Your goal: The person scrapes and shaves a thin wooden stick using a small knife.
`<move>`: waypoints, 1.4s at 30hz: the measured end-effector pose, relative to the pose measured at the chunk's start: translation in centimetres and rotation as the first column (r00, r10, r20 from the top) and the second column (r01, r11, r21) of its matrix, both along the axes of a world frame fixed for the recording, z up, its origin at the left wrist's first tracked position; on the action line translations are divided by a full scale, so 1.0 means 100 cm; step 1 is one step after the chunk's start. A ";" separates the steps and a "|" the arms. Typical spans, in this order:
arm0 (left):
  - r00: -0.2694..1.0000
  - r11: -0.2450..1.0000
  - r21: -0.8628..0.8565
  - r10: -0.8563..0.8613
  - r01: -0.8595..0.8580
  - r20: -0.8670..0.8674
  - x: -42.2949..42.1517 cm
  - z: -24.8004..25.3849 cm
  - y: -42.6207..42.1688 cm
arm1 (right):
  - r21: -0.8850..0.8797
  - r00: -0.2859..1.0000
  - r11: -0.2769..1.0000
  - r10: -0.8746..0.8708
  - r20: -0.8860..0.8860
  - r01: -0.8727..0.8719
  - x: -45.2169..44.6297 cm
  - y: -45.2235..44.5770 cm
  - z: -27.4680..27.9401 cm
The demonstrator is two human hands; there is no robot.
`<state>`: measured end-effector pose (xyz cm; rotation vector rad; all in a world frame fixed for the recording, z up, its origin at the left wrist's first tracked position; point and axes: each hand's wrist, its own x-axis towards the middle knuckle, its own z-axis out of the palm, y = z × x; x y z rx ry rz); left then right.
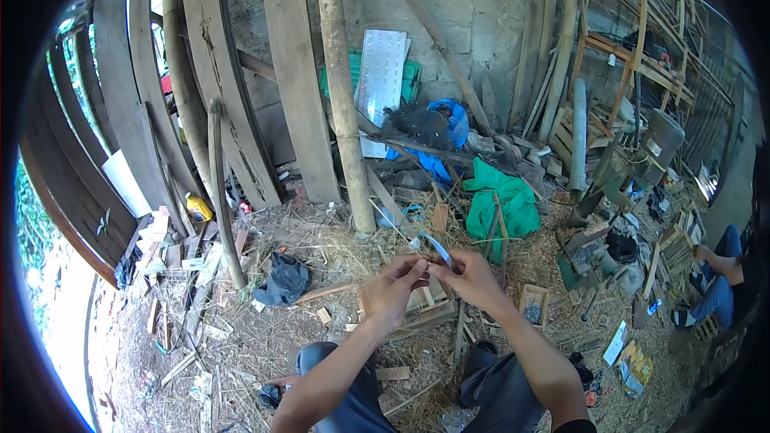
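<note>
Both hands are up in the middle now, fingertips meeting: the right hand (469, 275) pinches a slim blue strip (437, 249), which slants up and leftward out of its fingers. The left hand (393, 279) bunches thumb and fingers in narrow, right up against the other, and I can't tell whether anything is caught between them.

On to lettering: a yellow bottle (198, 208) stands off left, and a yellow packet (634, 367) lies on the ground to the right, its printing too small and warped to read.

Counting up: two hands, one strip, one yellow bottle, one yellow packet, one green sack (513, 202) slumped beyond the hands, one dark plastic bag (285, 279) to their left, one white panel (381, 72) propped against a green case (411, 82) by the wall. Wood scraps (323, 315) litter the straw, too many to number.

And what's covered: just below the hands sits a wooden box-like thing (425, 317), its far part behind the hands and wrists. At the far right another person shows only in part, a bent leg in blue trousers (716, 305), the rest lost in the dark rim. The wall's white panel is partly masked by a post (343, 104).
</note>
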<state>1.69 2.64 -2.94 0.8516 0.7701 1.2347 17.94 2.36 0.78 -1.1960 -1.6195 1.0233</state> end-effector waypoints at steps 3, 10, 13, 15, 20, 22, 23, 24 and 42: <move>0.999 0.999 0.041 0.002 0.000 -0.053 0.001 0.000 -0.003 | -0.008 0.992 1.000 -0.002 0.126 0.003 0.005 0.004 -0.006; 0.972 0.975 0.092 0.210 -0.200 -0.108 -0.029 0.016 0.009 | -0.015 0.992 0.999 -0.032 0.119 0.034 0.031 0.020 -0.012; 0.972 0.972 0.077 0.228 -0.223 -0.061 -0.041 0.016 0.009 | -0.221 0.965 0.975 -0.060 -0.255 0.002 0.038 0.013 0.015; 0.975 0.988 0.100 0.136 -0.120 -0.176 -0.045 0.017 0.005 | -0.307 0.891 0.952 -0.151 -0.429 0.013 0.042 0.014 0.017; 0.782 0.961 0.210 -0.009 0.179 -0.623 -0.033 0.021 -0.014 | -0.259 0.819 0.964 -0.200 -0.537 0.066 0.044 0.019 0.013; 0.704 0.952 0.202 -0.018 0.229 -0.710 -0.024 0.025 -0.021 | -0.228 0.822 0.971 -0.191 -0.537 0.076 0.041 0.017 0.014; 0.693 0.957 0.171 -0.039 0.232 -0.720 -0.021 0.025 -0.022 | -0.212 0.845 0.973 -0.192 -0.499 0.097 0.040 0.017 0.014; 0.694 0.957 0.174 -0.039 0.234 -0.719 -0.020 0.023 -0.021 | -0.193 0.867 0.975 -0.192 -0.460 0.113 0.039 0.017 0.014; 0.845 0.970 0.204 -0.004 0.133 -0.534 -0.022 0.026 -0.016 | -0.045 0.963 0.974 0.212 -0.165 -0.223 -0.006 -0.005 0.005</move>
